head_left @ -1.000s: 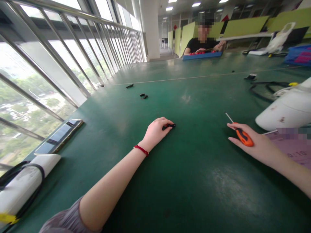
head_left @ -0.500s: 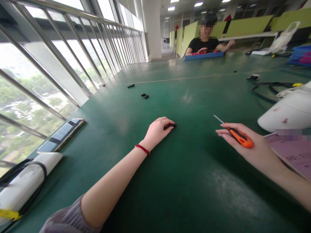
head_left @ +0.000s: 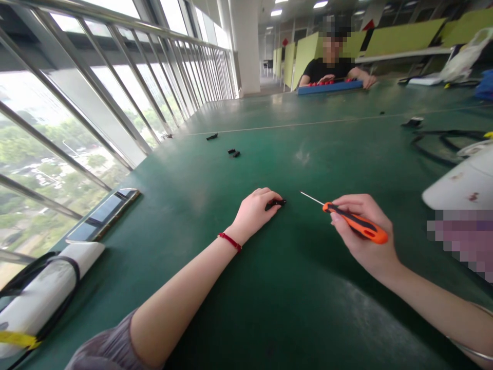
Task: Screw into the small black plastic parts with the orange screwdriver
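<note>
My left hand [head_left: 259,208] rests on the green table [head_left: 246,288], its fingers closed around a small black part [head_left: 276,204]. Only the front end of that part pokes out past the fingertips; the rest is covered. Off to the right, my right hand [head_left: 365,231] is closed on an orange and black screwdriver [head_left: 356,222], held above the tabletop. The screwdriver's thin shaft points left, and its tip is a short gap away from the black part.
Small black pieces [head_left: 234,153] and another black piece [head_left: 212,136] lie farther back. A phone [head_left: 102,217] and a white cable-wrapped device [head_left: 42,298] sit by the railing. A white object [head_left: 462,177] is at right. Across the table, a person [head_left: 327,67] has a blue tray [head_left: 330,88].
My right hand has turned and brought the screwdriver leftward, its tip now closer to the black part. My left hand keeps its hold. The view has shifted slightly.
</note>
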